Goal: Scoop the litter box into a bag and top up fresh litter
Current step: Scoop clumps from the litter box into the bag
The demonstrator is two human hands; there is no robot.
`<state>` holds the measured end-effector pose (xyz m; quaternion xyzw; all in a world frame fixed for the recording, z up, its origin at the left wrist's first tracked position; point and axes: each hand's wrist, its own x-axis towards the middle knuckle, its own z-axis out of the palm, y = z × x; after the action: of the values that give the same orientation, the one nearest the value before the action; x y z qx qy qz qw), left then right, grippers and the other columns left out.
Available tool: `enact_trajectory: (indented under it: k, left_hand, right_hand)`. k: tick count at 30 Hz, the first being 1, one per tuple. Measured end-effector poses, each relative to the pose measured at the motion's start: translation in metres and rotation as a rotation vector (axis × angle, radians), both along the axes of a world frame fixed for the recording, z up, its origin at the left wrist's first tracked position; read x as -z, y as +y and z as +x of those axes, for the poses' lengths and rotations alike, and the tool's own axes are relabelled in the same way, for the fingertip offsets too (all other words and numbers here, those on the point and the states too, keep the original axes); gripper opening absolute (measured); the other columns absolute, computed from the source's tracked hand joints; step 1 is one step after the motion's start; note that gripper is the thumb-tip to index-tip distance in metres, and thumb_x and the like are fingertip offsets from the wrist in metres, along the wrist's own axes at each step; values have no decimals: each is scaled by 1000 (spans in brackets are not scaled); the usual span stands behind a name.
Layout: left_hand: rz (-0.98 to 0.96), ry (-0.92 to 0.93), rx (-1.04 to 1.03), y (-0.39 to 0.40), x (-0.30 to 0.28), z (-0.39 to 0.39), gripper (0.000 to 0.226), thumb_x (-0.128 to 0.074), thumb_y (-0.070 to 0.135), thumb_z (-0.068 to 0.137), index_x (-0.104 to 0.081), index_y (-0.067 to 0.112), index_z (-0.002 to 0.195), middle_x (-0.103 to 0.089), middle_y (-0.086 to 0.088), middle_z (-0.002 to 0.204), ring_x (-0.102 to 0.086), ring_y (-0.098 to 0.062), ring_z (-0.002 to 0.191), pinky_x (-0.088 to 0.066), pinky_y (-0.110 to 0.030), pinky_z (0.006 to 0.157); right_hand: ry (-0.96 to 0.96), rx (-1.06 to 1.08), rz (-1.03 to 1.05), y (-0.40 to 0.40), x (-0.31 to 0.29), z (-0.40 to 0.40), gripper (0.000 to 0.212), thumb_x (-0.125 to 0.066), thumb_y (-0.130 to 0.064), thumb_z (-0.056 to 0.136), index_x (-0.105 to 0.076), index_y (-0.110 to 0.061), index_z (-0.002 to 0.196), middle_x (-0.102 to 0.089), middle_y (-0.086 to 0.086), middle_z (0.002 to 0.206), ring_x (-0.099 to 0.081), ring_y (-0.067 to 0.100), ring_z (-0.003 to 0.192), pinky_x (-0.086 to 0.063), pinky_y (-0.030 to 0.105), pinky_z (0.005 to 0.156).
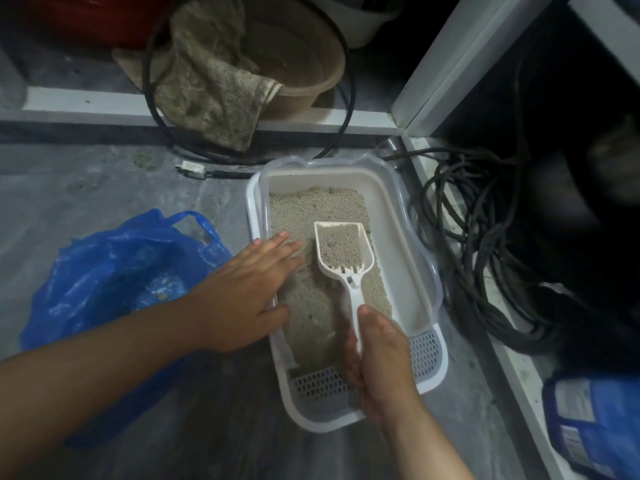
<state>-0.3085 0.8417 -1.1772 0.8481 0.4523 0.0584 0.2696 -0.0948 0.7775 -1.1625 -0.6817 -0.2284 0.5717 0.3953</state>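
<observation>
Grey concrete floor (104,188) is carrying one rectangular white plastic litter box (429,372) and one crinkled blue bag (114,268). Right hand (381,358) is gripping one slotted scoop (343,251) heaped with granules; left hand (242,289) is lying flat, fingers straight, on the rim.

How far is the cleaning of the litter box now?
Partly done: the blue bag already holds some litter. In hand: the right hand holds the scoop, loaded, over the litter box; the left hand rests on its rim. Left: emptying this load and topping up.

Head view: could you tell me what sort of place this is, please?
Probably a utility or storage corner: bare concrete floor, coiled black cables and a dirty basin draped with a rag.
</observation>
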Motion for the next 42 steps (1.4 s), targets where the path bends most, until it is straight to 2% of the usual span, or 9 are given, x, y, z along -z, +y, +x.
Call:
enact_trajectory:
  k: [5, 8, 10, 13, 17, 22, 27, 42]
  left_hand:
    - [0, 19, -5, 0, 2, 1, 78, -37, 50, 93, -11, 25, 162, 5, 9, 170, 22, -6, 153, 13, -29, 121]
    - [-2, 15, -14, 0, 1, 2, 78, -38, 51, 93, -14, 25, 162, 3, 9, 170, 23, -4, 152, 13, -28, 121]
    - [-9, 9, -21, 0, 1, 3, 78, -37, 51, 91, -15, 25, 162, 1, 10, 170, 22, -3, 152, 11, -30, 123]
    - [-15, -3, -22, -1, 1, 2, 79, -38, 51, 91, -15, 25, 162, 0, 9, 170, 22, -3, 152, 9, -31, 124]
    - [-21, 0, -29, -2, -1, 2, 79, -37, 51, 90, -14, 25, 162, 2, 10, 170, 25, -2, 150, 14, -25, 118]
    - [-30, -2, -33, -3, -1, 0, 85, -26, 58, 85, -13, 24, 162, 2, 8, 171, 24, -3, 151, 12, -27, 120]
    - [-41, 5, -42, -4, -5, 2, 81, -34, 50, 89, -13, 22, 162, 2, 7, 171, 24, -4, 151, 13, -26, 118]
    - [-10, -5, -49, -5, 3, 2, 80, -37, 49, 90, -13, 22, 162, 1, 4, 171, 21, -7, 153, 10, -30, 121]
  right_hand:
    - [-71, 21, 31, -18, 1, 5, 30, -49, -27, 104, -63, -3, 92, -53, 12, 71, -48, 15, 51, -37, 20, 43]
    - [-65, -5, -1, -24, 3, 6, 28, -48, -28, 103, -56, -13, 82, -45, 8, 62, -37, 13, 43, -28, 20, 42]
    - [-32, 4, -19, -27, 4, 7, 26, -48, -28, 103, -53, -15, 82, -42, 5, 60, -34, 12, 42, -25, 18, 42]
    - [-21, 16, -9, -31, 6, 7, 28, -49, -26, 103, -54, -17, 77, -43, 6, 59, -33, 12, 41, -24, 17, 41]
    - [-12, 40, -31, -33, 7, 7, 33, -50, -27, 103, -58, -23, 72, -46, 6, 59, -34, 12, 41, -25, 16, 41]
    - [3, 16, 18, -40, 3, 7, 32, -47, -24, 104, -53, -16, 74, -44, 8, 60, -32, 12, 40, -24, 17, 40]
    - [12, 16, 33, -48, 1, 4, 35, -48, -25, 104, -55, -18, 71, -43, 9, 59, -33, 13, 40, -24, 19, 42]
    - [-11, 25, 40, -62, -4, -2, 31, -50, -27, 103, -57, -14, 76, -45, 9, 59, -37, 15, 42, -23, 20, 44]
